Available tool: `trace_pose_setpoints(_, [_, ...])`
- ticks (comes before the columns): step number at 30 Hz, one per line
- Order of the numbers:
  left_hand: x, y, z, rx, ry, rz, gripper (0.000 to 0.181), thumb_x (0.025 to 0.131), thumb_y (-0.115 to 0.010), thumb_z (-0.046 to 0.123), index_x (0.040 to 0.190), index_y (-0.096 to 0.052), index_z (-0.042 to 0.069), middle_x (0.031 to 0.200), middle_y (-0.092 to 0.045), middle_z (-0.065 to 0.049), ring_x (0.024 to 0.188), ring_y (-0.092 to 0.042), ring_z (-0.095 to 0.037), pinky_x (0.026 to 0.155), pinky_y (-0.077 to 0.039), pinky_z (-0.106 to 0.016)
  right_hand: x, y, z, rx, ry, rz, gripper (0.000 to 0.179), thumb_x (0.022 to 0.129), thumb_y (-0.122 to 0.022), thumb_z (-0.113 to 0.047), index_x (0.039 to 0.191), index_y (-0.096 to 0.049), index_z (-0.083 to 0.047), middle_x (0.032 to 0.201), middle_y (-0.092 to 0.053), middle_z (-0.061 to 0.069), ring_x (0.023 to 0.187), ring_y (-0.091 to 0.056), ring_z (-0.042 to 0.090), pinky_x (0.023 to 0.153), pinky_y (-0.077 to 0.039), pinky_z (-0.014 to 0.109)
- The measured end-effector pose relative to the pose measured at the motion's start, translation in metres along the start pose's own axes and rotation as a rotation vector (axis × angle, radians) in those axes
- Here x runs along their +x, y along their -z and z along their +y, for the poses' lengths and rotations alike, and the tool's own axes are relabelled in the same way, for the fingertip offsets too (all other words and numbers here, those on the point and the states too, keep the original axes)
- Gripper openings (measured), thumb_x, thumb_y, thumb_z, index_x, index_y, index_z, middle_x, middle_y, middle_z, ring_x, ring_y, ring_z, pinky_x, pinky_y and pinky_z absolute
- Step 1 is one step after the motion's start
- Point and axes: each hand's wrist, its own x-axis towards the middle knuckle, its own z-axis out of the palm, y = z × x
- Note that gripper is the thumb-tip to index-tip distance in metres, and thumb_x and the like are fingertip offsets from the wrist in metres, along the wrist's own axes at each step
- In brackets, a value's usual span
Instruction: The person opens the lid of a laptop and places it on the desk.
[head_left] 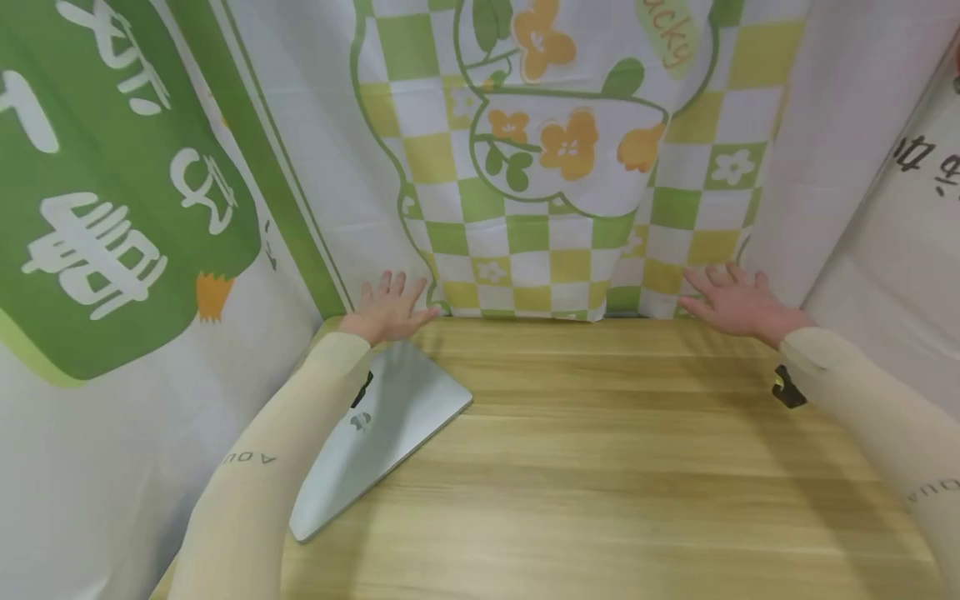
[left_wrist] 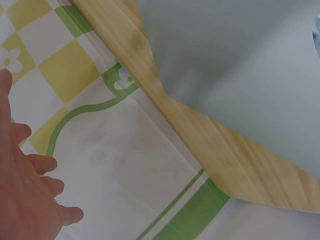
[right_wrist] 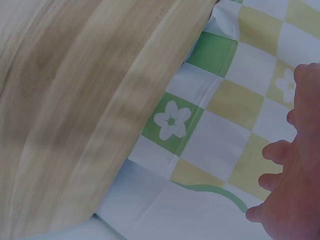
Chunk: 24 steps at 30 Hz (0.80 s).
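Note:
My left hand (head_left: 386,308) is held out with spread fingers above the far left part of the wooden table, holding nothing. Below its wrist lies a closed silver laptop (head_left: 408,400), partly hidden by the left sleeve; the left wrist view shows a corner of its lid (left_wrist: 225,65). On the far right, my right hand (head_left: 738,304) is stretched out the same way, fingers spread and nothing in it. Both hands are near the checkered curtain (head_left: 536,267) behind the table. Whether either hand touches the cloth, I cannot tell.
The wooden table (head_left: 585,467) ends at the back against the hanging curtain. A green and white printed cloth (head_left: 172,325) hangs on the left, a white one with writing (head_left: 907,250) on the right. A small black piece (head_left: 787,388) shows under the right wrist.

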Motion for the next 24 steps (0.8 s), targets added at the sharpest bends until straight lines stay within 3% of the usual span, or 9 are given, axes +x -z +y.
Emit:
trace_pose_setpoints(8, [0.001,-0.007,0.007,-0.029,-0.017,-0.005,0.083,0.097,-0.019,0.070,0.159,-0.007,0.017,0.163,-0.002,-0.027,0.149,0.004,-0.049,0.114,0.000,-0.074,-0.005,-0.010,-0.001,0.026,-0.004,-0.012,0.075,0.101,-0.017,-0.062,0.159,-0.008,-0.015,0.158,-0.011,0.033,0.140,-0.001,0.064,0.103,0.006,0.082])
trace_pose_setpoints(17, [0.009,-0.020,0.018,-0.147,-0.019,0.017,0.083,0.097,-0.019,0.071,0.159,-0.008,0.018,0.162,-0.006,-0.028,0.149,0.002,-0.051,0.114,-0.002,-0.074,-0.010,-0.015,-0.016,0.064,-0.024,0.027,0.073,0.103,-0.018,-0.059,0.158,-0.014,-0.012,0.158,-0.018,0.030,0.142,-0.009,0.061,0.107,0.001,0.081])
trace_pose_setpoints(24, [0.006,-0.029,0.021,-0.252,-0.034,0.028,0.091,0.092,-0.013,0.077,0.159,-0.007,0.016,0.162,-0.006,-0.028,0.148,0.004,-0.052,0.113,0.000,-0.076,-0.010,-0.024,-0.032,0.119,-0.031,0.066,0.074,0.102,-0.018,-0.061,0.157,-0.020,-0.011,0.158,-0.022,0.029,0.141,-0.013,0.061,0.106,-0.001,0.082])
